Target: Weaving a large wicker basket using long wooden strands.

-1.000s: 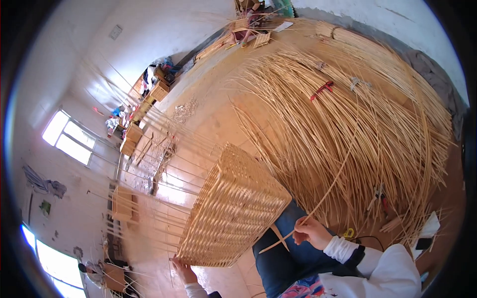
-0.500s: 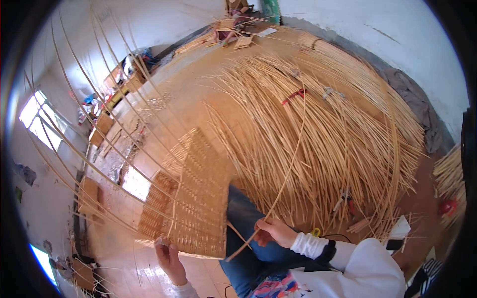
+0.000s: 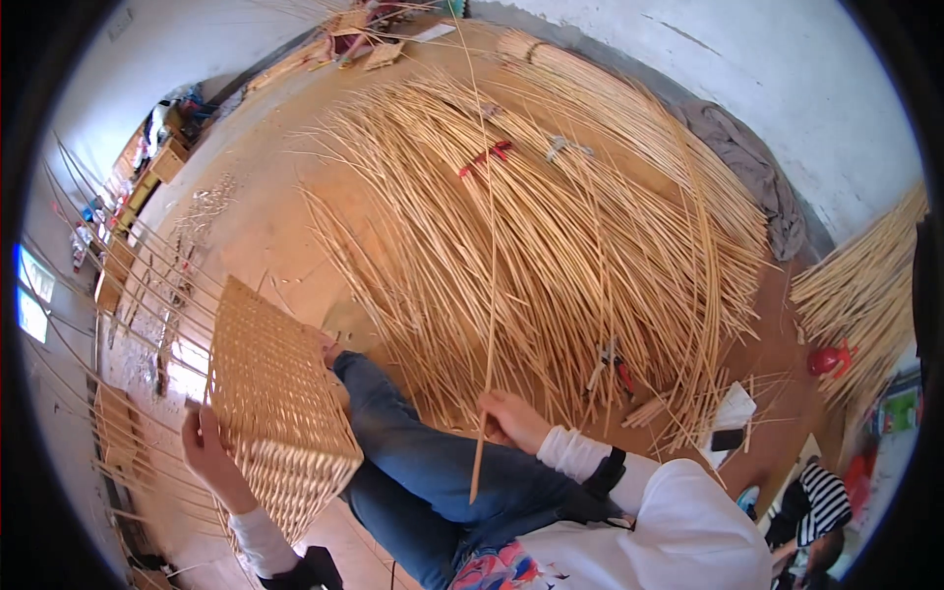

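Observation:
A half-made wicker basket (image 3: 270, 369) with a tight weave rests tilted against my left leg. Long loose stakes (image 3: 147, 261) fan out from it to the left. My left hand (image 3: 211, 457) is closed at the basket's left edge, its fingertips pinched on the rim. In my right hand (image 3: 516, 421), above my thigh, is a long thin wicker rod (image 3: 492, 295). Its thicker, cut end points down toward my lap, while the thin end reaches up past the top of the view. The rod stands apart from the basket.
A large heap of wicker rods (image 3: 551, 236), partly bound with a red tie (image 3: 486, 157), covers the floor ahead. Pruning shears (image 3: 612, 369) lie on its near edge. Another bundle (image 3: 865, 295) is at right, near a red object (image 3: 831, 360). Another person (image 3: 359, 34) sits far off.
The basket has turned and tipped, so its stakes now point left and another side faces me. My left hand has moved left and up with it. The rod in my right hand stands more upright.

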Tool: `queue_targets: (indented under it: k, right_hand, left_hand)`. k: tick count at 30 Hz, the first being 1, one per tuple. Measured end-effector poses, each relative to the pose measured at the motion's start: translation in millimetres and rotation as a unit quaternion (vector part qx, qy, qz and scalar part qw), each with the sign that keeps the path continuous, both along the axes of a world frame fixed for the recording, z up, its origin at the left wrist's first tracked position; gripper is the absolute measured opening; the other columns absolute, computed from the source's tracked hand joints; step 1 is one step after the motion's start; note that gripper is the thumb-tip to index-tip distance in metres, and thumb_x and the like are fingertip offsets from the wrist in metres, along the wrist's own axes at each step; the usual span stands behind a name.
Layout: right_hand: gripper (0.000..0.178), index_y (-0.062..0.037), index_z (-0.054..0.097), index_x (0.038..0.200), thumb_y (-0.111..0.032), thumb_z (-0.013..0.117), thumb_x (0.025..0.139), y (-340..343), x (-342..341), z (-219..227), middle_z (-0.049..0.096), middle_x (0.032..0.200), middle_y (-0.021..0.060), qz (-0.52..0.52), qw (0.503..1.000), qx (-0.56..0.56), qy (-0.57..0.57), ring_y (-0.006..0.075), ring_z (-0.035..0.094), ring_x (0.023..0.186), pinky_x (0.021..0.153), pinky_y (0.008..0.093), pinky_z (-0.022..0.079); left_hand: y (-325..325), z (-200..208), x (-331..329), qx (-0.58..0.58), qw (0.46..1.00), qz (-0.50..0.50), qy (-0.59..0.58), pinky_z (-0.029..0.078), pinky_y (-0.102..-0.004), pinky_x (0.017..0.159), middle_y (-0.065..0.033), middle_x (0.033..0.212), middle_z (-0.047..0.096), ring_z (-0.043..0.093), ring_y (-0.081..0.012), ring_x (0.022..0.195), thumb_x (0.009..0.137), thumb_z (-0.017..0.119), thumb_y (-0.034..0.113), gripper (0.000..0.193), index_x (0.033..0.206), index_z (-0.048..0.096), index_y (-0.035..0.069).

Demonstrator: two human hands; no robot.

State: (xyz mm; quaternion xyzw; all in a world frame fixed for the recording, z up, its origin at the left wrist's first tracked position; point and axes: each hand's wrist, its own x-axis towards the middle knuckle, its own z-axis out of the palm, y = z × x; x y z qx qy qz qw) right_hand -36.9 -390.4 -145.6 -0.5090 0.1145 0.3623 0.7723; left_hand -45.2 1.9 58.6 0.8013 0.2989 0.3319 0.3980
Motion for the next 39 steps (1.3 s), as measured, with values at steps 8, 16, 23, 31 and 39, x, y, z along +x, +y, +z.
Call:
queue_targets:
  k: [8,16,23,31,39]
  right_hand:
    - [0.047,0.0034,0.061,0.102,-0.039,0.041,0.099,-146.9,29.3,-124.3,0.064,0.088,0.0192,0.024,0.903,-0.427,-0.037,0.0317,0.064,0.082,0.079,0.0426,0.05]
    - [0.05,0.0041,0.054,0.125,-0.036,0.048,0.096,-186.6,22.5,-184.7,0.063,0.113,0.028,0.091,0.806,-0.585,0.002,0.0434,0.061,0.104,0.09,0.0465,0.049]
    - [0.048,-0.0048,0.045,0.135,-0.03,0.052,0.095,-132.4,54.8,-204.2,0.06,0.125,0.0218,-0.003,0.748,-0.642,-0.168,0.0395,0.057,0.112,0.094,0.0469,0.046]
    - [0.071,-0.0018,0.046,0.135,-0.054,0.055,0.088,-56.7,119.0,-234.1,0.058,0.126,0.0275,0.081,0.788,-0.61,0.006,0.0427,0.056,0.117,0.098,0.0475,0.044]
    - [0.051,-0.0018,0.056,0.124,-0.043,0.048,0.096,-32.3,172.7,-243.3,0.064,0.113,0.0284,0.072,0.805,-0.582,-0.088,0.0443,0.06,0.106,0.092,0.0485,0.046]
  left_hand:
    - [-60.4,-28.1,83.5,-0.01,0.99,-0.131,0.043,0.04,-0.0218,0.05,-0.0009,0.084,0.06,0.047,-0.0064,0.059,0.095,0.064,0.025,0.04,0.127,0.058,0.0]
    - [-83.0,-16.6,88.7,0.032,0.991,-0.112,0.07,0.034,-0.0197,0.045,-0.0014,0.085,0.062,0.046,-0.0039,0.05,0.098,0.06,0.024,0.034,0.12,0.058,-0.001]
    - [-101.6,-16.4,87.6,0.0,0.995,-0.1,0.032,0.037,-0.0189,0.048,-0.0031,0.084,0.062,0.047,-0.0044,0.051,0.098,0.059,0.019,0.035,0.124,0.054,-0.002]
    - [-113.1,-15.7,83.3,-0.052,0.997,-0.036,0.052,0.035,-0.0171,0.054,-0.0014,0.078,0.058,0.046,-0.0021,0.058,0.097,0.052,0.005,0.043,0.139,0.043,0.0]
    - [-107.1,-20.6,80.3,-0.027,0.997,-0.061,0.037,0.031,-0.0197,0.06,0.0011,0.071,0.049,0.04,-0.0037,0.061,0.096,0.051,0.008,0.052,0.146,0.038,0.002]
